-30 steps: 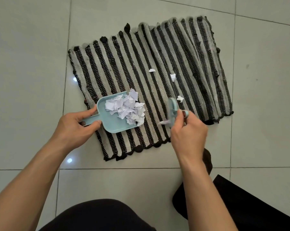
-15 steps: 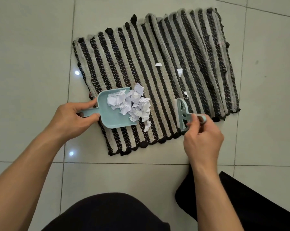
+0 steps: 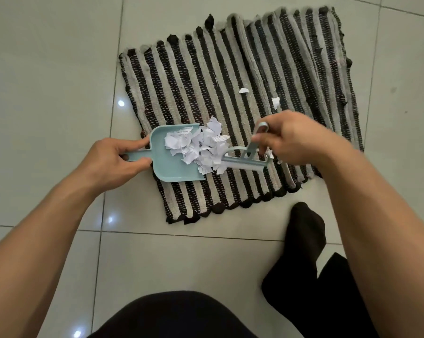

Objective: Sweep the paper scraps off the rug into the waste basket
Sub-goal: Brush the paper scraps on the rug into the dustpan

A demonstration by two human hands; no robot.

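Observation:
A black-and-beige striped rug lies on the tiled floor. My left hand grips the handle of a light blue dustpan resting on the rug's near left part. A heap of white paper scraps fills the pan's mouth. My right hand holds a small light blue brush, its head pressed against the heap at the pan's open edge. Two loose scraps remain farther out on the rug, one near the middle and another to its right. No waste basket is in view.
Glossy grey floor tiles surround the rug. My foot in a black sock rests on the floor just off the rug's near right corner, and my dark-clothed knee fills the bottom middle.
My right hand swung the brush left across the rug, from beside the rug's near right edge up against the scrap heap at the dustpan's mouth. The dustpan stayed in place.

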